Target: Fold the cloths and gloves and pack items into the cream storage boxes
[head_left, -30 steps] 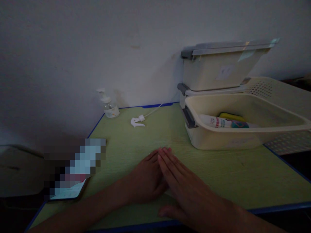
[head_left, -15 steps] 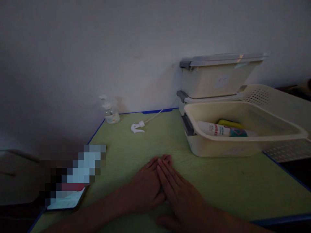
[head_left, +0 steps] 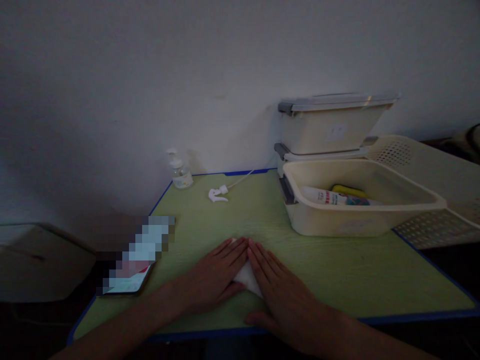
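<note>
My left hand [head_left: 217, 275] lies flat, fingers stretched out, on a small white piece of cloth or paper [head_left: 247, 280] near the table's front. Beside it my right hand [head_left: 285, 295] rests with straight fingers on the same white piece, its thumb held apart. The fingertips of both hands meet or nearly meet at the far end. Most of the white piece is hidden beneath the hands, so I cannot tell its exact kind.
The green table [head_left: 330, 280] has a blue edge. At the back stand a pump bottle [head_left: 182, 176] and a loose white spray trigger [head_left: 217, 192]. A phone [head_left: 129, 282] lies left. On the right, a cream bin [head_left: 348, 225] holds a white tube [head_left: 324, 196]; a lidded box [head_left: 322, 132] stands behind.
The hands have slid from overlapping fingers to side by side, and the white piece now shows between them. The view has shifted slightly, showing the table's front edge.
</note>
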A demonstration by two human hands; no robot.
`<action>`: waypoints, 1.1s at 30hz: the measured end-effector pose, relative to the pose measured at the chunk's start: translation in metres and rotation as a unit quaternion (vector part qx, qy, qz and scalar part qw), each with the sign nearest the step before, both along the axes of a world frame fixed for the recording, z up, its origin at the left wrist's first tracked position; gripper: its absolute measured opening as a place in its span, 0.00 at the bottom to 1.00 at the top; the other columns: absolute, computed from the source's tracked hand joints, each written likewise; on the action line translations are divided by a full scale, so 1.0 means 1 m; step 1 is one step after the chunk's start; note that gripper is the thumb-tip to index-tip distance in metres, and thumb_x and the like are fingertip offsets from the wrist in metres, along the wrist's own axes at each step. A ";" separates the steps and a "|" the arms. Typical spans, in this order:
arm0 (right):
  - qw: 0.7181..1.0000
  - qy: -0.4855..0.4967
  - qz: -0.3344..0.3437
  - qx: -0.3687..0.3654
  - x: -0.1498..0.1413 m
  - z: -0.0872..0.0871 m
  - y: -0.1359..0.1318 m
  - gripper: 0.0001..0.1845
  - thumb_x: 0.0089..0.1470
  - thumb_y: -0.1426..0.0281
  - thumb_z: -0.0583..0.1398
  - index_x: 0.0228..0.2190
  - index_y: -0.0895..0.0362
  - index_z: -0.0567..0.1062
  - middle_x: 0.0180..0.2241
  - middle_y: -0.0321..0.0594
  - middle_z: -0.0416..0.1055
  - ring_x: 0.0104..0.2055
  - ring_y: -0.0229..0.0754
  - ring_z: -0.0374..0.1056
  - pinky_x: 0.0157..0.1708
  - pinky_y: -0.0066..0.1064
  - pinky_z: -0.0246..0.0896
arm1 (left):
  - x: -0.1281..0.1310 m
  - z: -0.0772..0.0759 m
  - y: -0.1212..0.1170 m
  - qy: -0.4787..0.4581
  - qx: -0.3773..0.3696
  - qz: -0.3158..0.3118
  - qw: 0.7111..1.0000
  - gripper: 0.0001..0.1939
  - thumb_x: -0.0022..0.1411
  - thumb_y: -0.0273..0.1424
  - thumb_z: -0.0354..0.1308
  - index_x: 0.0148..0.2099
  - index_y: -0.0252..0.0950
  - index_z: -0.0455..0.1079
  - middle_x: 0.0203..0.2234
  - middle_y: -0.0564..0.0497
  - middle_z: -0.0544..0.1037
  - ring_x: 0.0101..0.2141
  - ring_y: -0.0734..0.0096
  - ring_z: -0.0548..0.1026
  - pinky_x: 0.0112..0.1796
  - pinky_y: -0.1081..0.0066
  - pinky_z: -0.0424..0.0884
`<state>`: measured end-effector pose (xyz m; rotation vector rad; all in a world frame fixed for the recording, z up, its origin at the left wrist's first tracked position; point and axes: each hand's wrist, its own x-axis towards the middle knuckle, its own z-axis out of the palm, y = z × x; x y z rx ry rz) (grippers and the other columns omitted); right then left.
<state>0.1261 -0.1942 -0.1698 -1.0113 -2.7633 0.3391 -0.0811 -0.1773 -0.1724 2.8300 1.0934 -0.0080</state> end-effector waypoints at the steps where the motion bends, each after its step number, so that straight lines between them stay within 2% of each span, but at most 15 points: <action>1: 1.000 -0.004 0.002 -0.003 0.001 0.001 0.000 0.48 0.49 0.58 0.59 0.60 0.72 0.45 0.62 0.59 0.37 0.64 0.51 0.34 0.60 0.44 0.45 | -0.001 -0.001 0.000 0.001 -0.005 0.001 1.000 0.31 0.64 0.38 0.45 0.64 0.31 0.42 0.62 0.40 0.48 0.62 0.63 0.45 0.59 0.60 0.48; 6: 1.000 0.001 0.014 -0.003 0.002 0.000 0.000 0.49 0.48 0.58 0.60 0.60 0.71 0.44 0.62 0.58 0.36 0.64 0.51 0.33 0.60 0.43 0.44 | -0.002 -0.004 0.001 -0.022 -0.019 0.000 1.000 0.33 0.64 0.39 0.45 0.65 0.31 0.39 0.63 0.39 0.44 0.62 0.63 0.43 0.59 0.61 0.49; 10: 0.999 -0.017 0.016 -0.026 0.002 0.000 0.001 0.49 0.48 0.58 0.60 0.60 0.72 0.45 0.62 0.60 0.36 0.64 0.52 0.33 0.60 0.44 0.43 | -0.003 0.000 0.002 -0.048 -0.047 -0.009 0.998 0.34 0.64 0.41 0.44 0.65 0.30 0.38 0.63 0.39 0.43 0.62 0.64 0.42 0.60 0.60 0.47; 13: 0.998 -0.025 0.008 -0.056 0.001 0.004 0.001 0.47 0.50 0.57 0.58 0.60 0.71 0.45 0.62 0.59 0.35 0.64 0.51 0.33 0.60 0.44 0.42 | -0.004 0.002 0.005 -0.070 -0.080 0.004 0.994 0.27 0.67 0.37 0.37 0.64 0.31 0.43 0.63 0.43 0.46 0.62 0.69 0.42 0.60 0.59 0.44; 15: 0.997 -0.016 -0.001 -0.075 0.000 0.008 0.003 0.41 0.55 0.59 0.54 0.60 0.70 0.46 0.62 0.57 0.36 0.64 0.49 0.34 0.60 0.44 0.41 | -0.004 0.000 0.007 -0.092 -0.087 0.018 0.992 0.24 0.68 0.34 0.35 0.63 0.34 0.47 0.62 0.45 0.49 0.62 0.72 0.44 0.61 0.59 0.42; 17: 0.996 0.009 -0.012 -0.093 -0.001 0.011 0.006 0.34 0.59 0.61 0.48 0.59 0.69 0.49 0.62 0.55 0.40 0.64 0.47 0.38 0.60 0.43 0.42 | -0.004 -0.002 0.009 -0.116 -0.087 0.021 0.989 0.23 0.68 0.32 0.36 0.63 0.36 0.49 0.62 0.47 0.51 0.62 0.73 0.45 0.60 0.58 0.43; 19: 0.992 0.050 -0.030 -0.111 -0.003 0.012 0.011 0.27 0.61 0.65 0.45 0.57 0.67 0.56 0.61 0.53 0.48 0.63 0.45 0.44 0.59 0.42 0.45 | -0.006 -0.004 0.011 -0.143 -0.093 0.027 0.985 0.23 0.66 0.32 0.41 0.63 0.39 0.50 0.62 0.47 0.50 0.62 0.71 0.44 0.60 0.57 0.44; 21: 0.986 0.085 -0.055 -0.130 -0.004 0.011 0.017 0.22 0.59 0.69 0.49 0.52 0.64 0.65 0.58 0.52 0.57 0.60 0.44 0.52 0.58 0.42 0.49 | -0.008 -0.004 0.013 -0.178 -0.110 0.051 0.977 0.24 0.64 0.32 0.46 0.62 0.39 0.52 0.62 0.46 0.51 0.62 0.68 0.46 0.59 0.55 0.47; 23: 0.980 0.105 -0.088 -0.141 -0.004 0.010 0.023 0.19 0.52 0.75 0.55 0.48 0.62 0.69 0.54 0.51 0.63 0.56 0.45 0.59 0.55 0.42 0.54 | -0.009 -0.004 0.014 -0.218 -0.130 0.092 0.963 0.28 0.59 0.33 0.53 0.61 0.38 0.53 0.61 0.43 0.54 0.61 0.64 0.50 0.58 0.55 0.51; 26: 0.970 0.134 -0.129 -0.156 -0.005 0.012 0.029 0.29 0.43 0.79 0.61 0.49 0.60 0.65 0.48 0.49 0.67 0.50 0.46 0.64 0.50 0.41 0.59 | -0.009 -0.003 0.017 -0.271 -0.139 0.151 0.940 0.34 0.50 0.33 0.61 0.59 0.36 0.56 0.56 0.41 0.62 0.56 0.59 0.60 0.55 0.53 0.57; 29: 0.952 0.160 -0.147 -0.216 -0.008 0.017 0.033 0.38 0.38 0.81 0.63 0.53 0.61 0.58 0.45 0.48 0.68 0.46 0.45 0.67 0.43 0.37 0.64 | -0.008 -0.004 0.019 -0.311 -0.132 0.183 0.923 0.38 0.43 0.32 0.65 0.57 0.36 0.58 0.52 0.41 0.66 0.52 0.57 0.64 0.53 0.53 0.59; 31: 0.938 0.164 -0.153 -0.265 -0.010 0.020 0.036 0.41 0.36 0.82 0.64 0.53 0.61 0.55 0.42 0.47 0.70 0.42 0.44 0.68 0.38 0.33 0.65 | -0.007 -0.004 0.020 -0.338 -0.142 0.199 0.909 0.40 0.39 0.31 0.67 0.56 0.36 0.57 0.50 0.42 0.66 0.50 0.57 0.65 0.51 0.54 0.60; 33: 0.931 0.162 -0.155 -0.289 -0.011 0.022 0.038 0.40 0.36 0.82 0.64 0.51 0.61 0.56 0.39 0.44 0.71 0.39 0.43 0.69 0.34 0.31 0.65 | -0.006 -0.003 0.020 -0.365 -0.171 0.211 0.890 0.43 0.38 0.30 0.67 0.57 0.35 0.54 0.45 0.44 0.68 0.45 0.60 0.68 0.47 0.57 0.65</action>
